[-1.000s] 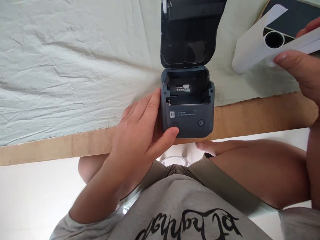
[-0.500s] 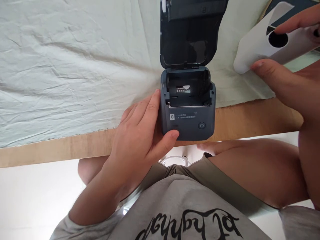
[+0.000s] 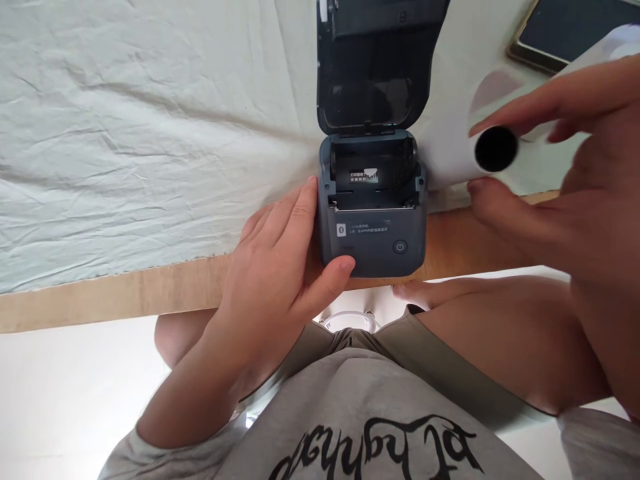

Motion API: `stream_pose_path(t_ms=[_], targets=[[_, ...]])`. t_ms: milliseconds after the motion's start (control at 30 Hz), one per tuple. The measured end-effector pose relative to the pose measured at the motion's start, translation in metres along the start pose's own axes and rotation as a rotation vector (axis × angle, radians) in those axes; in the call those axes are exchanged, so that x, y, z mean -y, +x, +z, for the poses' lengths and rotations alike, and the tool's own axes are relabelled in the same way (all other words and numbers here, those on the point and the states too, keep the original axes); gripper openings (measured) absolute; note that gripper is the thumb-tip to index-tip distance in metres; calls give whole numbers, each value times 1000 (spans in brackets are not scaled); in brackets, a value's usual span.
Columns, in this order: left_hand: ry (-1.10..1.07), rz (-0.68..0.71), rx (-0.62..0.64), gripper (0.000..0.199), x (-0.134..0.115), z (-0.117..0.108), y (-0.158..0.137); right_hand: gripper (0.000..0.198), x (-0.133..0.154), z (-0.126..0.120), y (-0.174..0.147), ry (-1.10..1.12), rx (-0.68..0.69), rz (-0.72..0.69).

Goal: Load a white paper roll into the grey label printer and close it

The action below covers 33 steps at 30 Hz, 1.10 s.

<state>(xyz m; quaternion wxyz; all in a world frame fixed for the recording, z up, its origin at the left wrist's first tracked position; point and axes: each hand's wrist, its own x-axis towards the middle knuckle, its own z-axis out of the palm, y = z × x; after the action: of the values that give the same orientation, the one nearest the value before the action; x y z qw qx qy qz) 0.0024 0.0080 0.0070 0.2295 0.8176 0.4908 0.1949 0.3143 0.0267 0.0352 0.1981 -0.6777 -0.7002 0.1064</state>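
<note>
A dark blue portable label printer [image 3: 373,243] stands near the table's front edge, its black lid [image 3: 375,73] swung up and back. Its inner bay is exposed, with a small printed sticker inside. My left hand [image 3: 275,257] holds the printer's left front corner, fingers together along the side and thumb against the front. In my right hand [image 3: 545,160] is a white paper roll [image 3: 450,153], pinched between thumb and fingers around its dark round end. The roll is just right of the printer, its left end beside the printer's body. Part of its paper trails to the upper right.
A dark-screened phone [image 3: 575,30] lies at the top right, partly covered by white paper. A wrinkled pale green cloth [image 3: 150,133] covers the table, leaving a wooden front edge [image 3: 110,287] bare. My legs are under that edge.
My right hand has brought the paper roll left and down, from over the phone to beside the printer, turning it. My left hand stays on the printer.
</note>
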Motion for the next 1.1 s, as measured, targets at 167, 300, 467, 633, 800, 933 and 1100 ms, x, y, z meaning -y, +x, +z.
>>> stream_pose_path(t_ms=[167, 300, 467, 633, 800, 933, 1100], targets=[[-12, -9, 39, 80, 1, -3, 1, 30, 1, 16, -1, 81, 13, -311], [-6, 11, 41, 83, 2, -3, 2, 29, -9, 25, 2, 130, 15, -300], [-11, 6, 47, 83, 2, -4, 1, 42, -19, 31, 7, 337, 100, -345], [-7, 37, 40, 82, 5, -3, 0, 32, -21, 31, 8, 142, 19, -488], [19, 43, 39, 81, 7, -1, -2, 49, -21, 30, 6, 213, 55, -425], [26, 61, 40, 81, 6, -1, -2, 43, -24, 31, 6, 132, 22, -510], [34, 62, 40, 83, 4, -1, -1, 57, -26, 31, 4, 248, 66, -400]])
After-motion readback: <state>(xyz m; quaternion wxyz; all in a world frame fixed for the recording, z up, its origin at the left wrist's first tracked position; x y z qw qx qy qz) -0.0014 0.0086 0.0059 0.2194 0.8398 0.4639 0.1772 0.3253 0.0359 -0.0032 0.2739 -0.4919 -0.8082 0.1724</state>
